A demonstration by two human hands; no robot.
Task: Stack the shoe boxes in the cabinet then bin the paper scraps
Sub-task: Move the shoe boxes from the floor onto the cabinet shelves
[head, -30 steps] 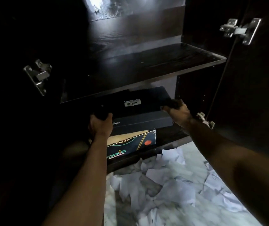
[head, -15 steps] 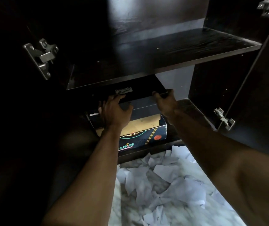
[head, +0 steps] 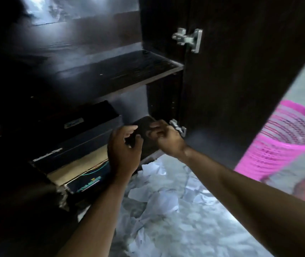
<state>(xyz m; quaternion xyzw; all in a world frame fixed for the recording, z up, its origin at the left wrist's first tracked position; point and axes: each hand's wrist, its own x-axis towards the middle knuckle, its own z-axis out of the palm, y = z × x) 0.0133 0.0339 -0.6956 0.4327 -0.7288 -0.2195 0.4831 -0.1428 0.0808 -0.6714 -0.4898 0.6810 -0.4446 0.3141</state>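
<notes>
L hand (head: 124,145) & R hand (head: 166,139) near cabinet (head: 111,71) bottom shelf, right of stacked boxes (head: 77,138); fingers curled, loosely apart, gripping nothing clear.

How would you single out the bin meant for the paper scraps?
Start at the dark wooden cabinet's open right door. Just past its edge, on the pale floor, stands a pink plastic lattice basket. Nothing else here is pink or see-through.

Two boxes (head: 85,143) sit stacked in the cabinet (head: 111,71). Both hands, left (head: 123,149) and right (head: 166,138), hover empty beside them. Paper scraps (head: 159,199) litter the floor near a pink bin (head: 281,141).
</notes>
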